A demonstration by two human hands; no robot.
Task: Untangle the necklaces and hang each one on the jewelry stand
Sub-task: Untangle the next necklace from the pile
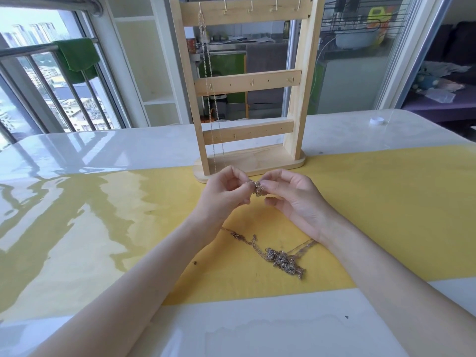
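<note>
Before the stand (247, 83), both hands pinch one small chain knot (258, 188).

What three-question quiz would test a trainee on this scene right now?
1. True or false: one necklace already hangs on the wooden stand.
2. What do both hands (left, right) pinch?
A. a small knot of chain
B. a hook
C. the bottle cap
3. Where does the larger tangle lie?

Key: 1 true; 2 A; 3 on the yellow mat, between the forearms.
</note>
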